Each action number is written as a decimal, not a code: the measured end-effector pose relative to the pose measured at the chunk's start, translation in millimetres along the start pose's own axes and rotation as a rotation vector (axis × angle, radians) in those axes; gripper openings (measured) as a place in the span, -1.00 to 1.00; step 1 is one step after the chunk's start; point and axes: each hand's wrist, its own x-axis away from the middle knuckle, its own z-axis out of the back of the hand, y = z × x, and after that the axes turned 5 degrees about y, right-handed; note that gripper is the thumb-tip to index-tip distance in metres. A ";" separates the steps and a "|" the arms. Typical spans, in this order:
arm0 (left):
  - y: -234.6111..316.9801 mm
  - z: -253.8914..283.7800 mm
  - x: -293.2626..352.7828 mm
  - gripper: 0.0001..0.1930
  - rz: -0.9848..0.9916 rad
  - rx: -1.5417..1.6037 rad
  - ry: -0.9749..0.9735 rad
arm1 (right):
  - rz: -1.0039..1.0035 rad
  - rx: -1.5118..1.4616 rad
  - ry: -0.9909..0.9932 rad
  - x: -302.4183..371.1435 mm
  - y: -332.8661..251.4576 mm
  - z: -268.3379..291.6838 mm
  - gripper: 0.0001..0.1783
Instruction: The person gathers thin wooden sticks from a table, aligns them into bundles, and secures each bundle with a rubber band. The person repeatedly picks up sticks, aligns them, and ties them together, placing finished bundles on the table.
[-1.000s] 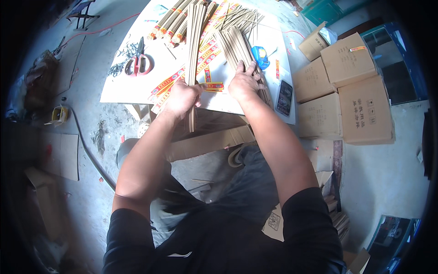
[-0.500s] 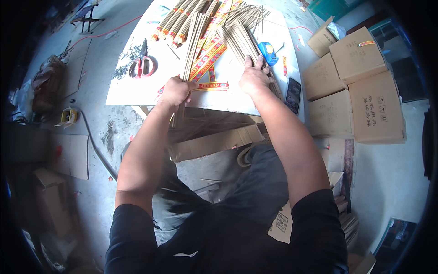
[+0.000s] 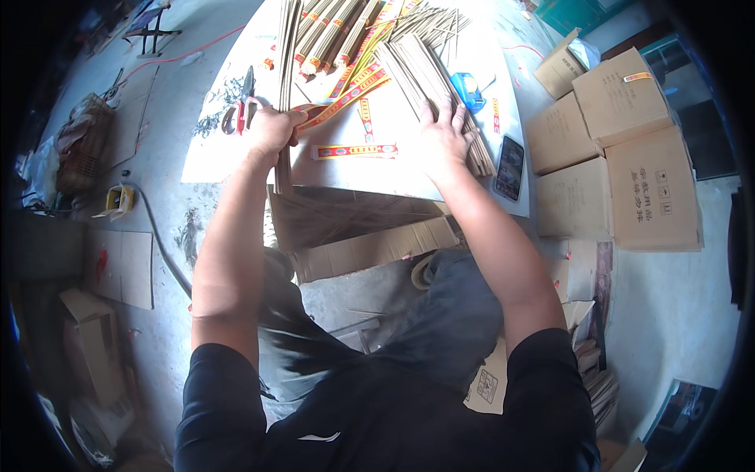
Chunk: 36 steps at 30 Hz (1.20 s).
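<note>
My left hand (image 3: 273, 132) is closed around a loose bundle of thin brown incense sticks (image 3: 289, 55), held near its lower end and reaching past the table's near edge. Under my right hand (image 3: 446, 140), with its fingers spread, lies a second pile of incense sticks (image 3: 410, 69). Between the hands, a red and yellow paper strip (image 3: 355, 151) lies flat, and longer printed strips (image 3: 346, 105) slant behind it. Red-handled scissors (image 3: 240, 114) sit just left of the left hand. Several banded stick bundles (image 3: 324, 39) rest farther back.
A blue tape dispenser (image 3: 469, 91) and a phone (image 3: 510, 167) are at the white table's (image 3: 212, 161) right side. Stacked cardboard boxes (image 3: 653, 189) stand right of the table. An open carton (image 3: 377, 250) is below its front edge, above my legs.
My left hand has moved left and slightly away from me with its incense sticks, toward the scissors, uncovering the short strip. My right hand has spread its fingers on its pile.
</note>
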 end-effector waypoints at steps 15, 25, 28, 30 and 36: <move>31.6 -12.9 30.1 -0.65 0.021 0.078 -0.090 | 0.467 -0.406 0.188 39.0 -27.3 -26.4 -0.63; 36.3 4.6 27.2 -0.60 -0.037 0.105 -0.081 | 0.578 -0.549 0.231 50.1 -66.6 -34.7 -0.84; 34.8 6.8 26.7 -0.60 -0.012 0.102 -0.091 | 0.536 -0.629 0.177 38.5 -62.2 -28.7 -0.86; 36.7 9.0 27.7 -0.60 -0.019 0.116 -0.093 | 0.427 -0.620 0.103 25.4 -57.5 -19.7 -0.88; 40.9 12.0 29.1 -0.62 0.015 0.304 -0.108 | 0.424 -0.483 0.106 1.5 -53.7 -22.0 -0.69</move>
